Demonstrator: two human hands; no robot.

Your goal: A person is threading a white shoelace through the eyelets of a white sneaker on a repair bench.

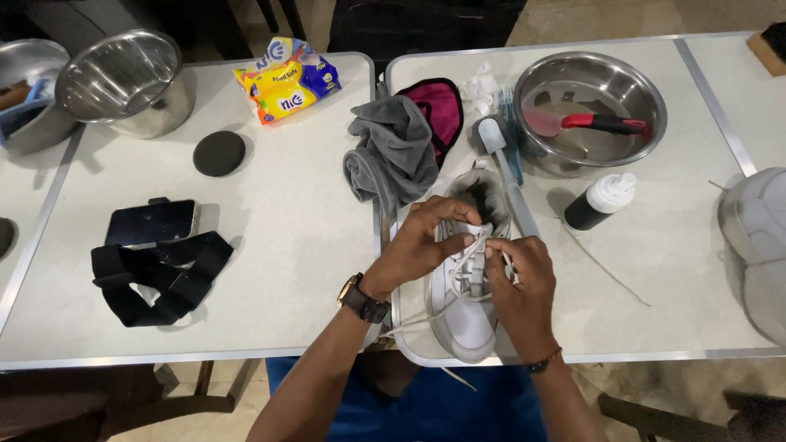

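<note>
A white sneaker (465,319) lies on the near edge of the right table, toe toward me. My left hand (422,241), with a watch on the wrist, pinches the white lace (473,260) over the shoe's tongue. My right hand (520,282) grips the same lace from the right side. A loose lace end (409,323) trails off the near left of the shoe.
A grey cloth (393,155) and a pink-and-black pouch (442,106) lie behind the shoe. A steel bowl (589,78) holds a red-handled brush. A black bottle (602,203), a second shoe (757,245), a phone (151,221), black straps (155,274), a yellow packet (286,78) and more bowls (123,78) sit around.
</note>
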